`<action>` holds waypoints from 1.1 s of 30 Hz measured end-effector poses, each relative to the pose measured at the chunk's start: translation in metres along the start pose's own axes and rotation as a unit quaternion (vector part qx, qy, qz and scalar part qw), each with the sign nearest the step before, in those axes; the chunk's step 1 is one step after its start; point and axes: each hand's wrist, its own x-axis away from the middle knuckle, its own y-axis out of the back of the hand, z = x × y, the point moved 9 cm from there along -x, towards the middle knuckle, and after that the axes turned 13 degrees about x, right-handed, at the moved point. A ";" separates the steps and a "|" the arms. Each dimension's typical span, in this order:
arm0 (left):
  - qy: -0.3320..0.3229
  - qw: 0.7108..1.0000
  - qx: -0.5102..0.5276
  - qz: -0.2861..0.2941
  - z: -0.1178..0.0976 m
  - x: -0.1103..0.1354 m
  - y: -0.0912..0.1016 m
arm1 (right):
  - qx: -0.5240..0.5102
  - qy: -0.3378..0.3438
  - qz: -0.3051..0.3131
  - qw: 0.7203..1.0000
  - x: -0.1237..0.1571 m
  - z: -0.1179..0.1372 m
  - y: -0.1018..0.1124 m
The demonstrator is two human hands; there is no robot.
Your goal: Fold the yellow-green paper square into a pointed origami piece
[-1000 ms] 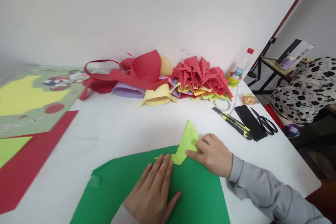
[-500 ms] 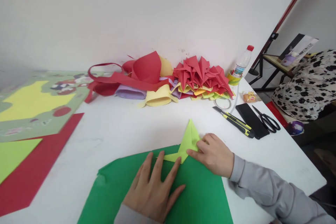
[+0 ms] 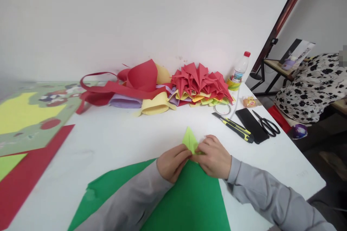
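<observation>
A folded lime-green paper (image 3: 190,139) points away from me at the far edge of a large green sheet (image 3: 197,198). My left hand (image 3: 175,161) pinches its near left side, fingers closed. From the right, my right hand (image 3: 213,157) grips the same paper with curled fingers, and the fingertips of both hands nearly meet. The paper's lower part is hidden behind my fingers.
Red folded paper pieces (image 3: 200,79) and rolled coloured paper (image 3: 154,103) lie along the wall. To the right are a utility knife (image 3: 234,127), a black flat case (image 3: 252,125), scissors (image 3: 268,124), tape (image 3: 221,108) and a bottle (image 3: 240,70). Red paper (image 3: 35,173) lies left.
My left hand has gone from lying spread on the green sheet to pinching the lime-green paper. Its left-pointing flap no longer shows. The view has shifted slightly right.
</observation>
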 end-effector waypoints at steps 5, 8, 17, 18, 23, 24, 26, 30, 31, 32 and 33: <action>-0.002 0.999 0.039 -0.002 0.001 0.010 0.002 | -0.022 -0.065 0.026 0.997 0.002 -0.017 0.000; -0.008 1.000 0.024 -0.009 -0.001 0.015 -0.001 | -0.005 -0.063 0.069 0.996 0.002 -0.019 -0.003; -0.022 0.998 -0.058 -0.019 -0.007 0.019 -0.011 | -0.060 -0.078 0.090 0.991 0.002 -0.025 -0.004; -0.027 0.998 -0.059 -0.021 -0.007 0.019 -0.011 | -0.067 -0.083 0.090 0.990 0.002 -0.026 -0.005; -0.048 0.997 -0.049 -0.025 -0.008 0.020 -0.010 | -0.117 -0.121 0.084 0.982 0.003 -0.033 -0.008; -0.051 0.997 -0.047 -0.026 -0.008 0.020 -0.010 | -0.127 -0.128 0.082 0.980 0.003 -0.035 -0.009; -0.059 0.997 -0.044 -0.030 -0.009 0.020 -0.009 | -0.145 -0.137 0.074 0.977 0.004 -0.036 -0.008; -0.071 0.995 -0.052 -0.035 -0.012 0.019 -0.007 | -0.166 -0.141 0.054 0.975 0.006 -0.036 -0.005; -0.072 0.995 -0.056 -0.036 -0.012 0.019 -0.007 | -0.165 -0.144 0.052 0.974 0.008 -0.036 -0.005; -0.073 0.995 -0.059 -0.036 -0.013 0.019 -0.007 | -0.161 -0.149 0.049 0.974 0.009 -0.036 -0.005; -0.073 0.995 -0.061 -0.037 -0.013 0.019 -0.007 | -0.155 -0.155 0.046 0.975 0.010 -0.037 -0.005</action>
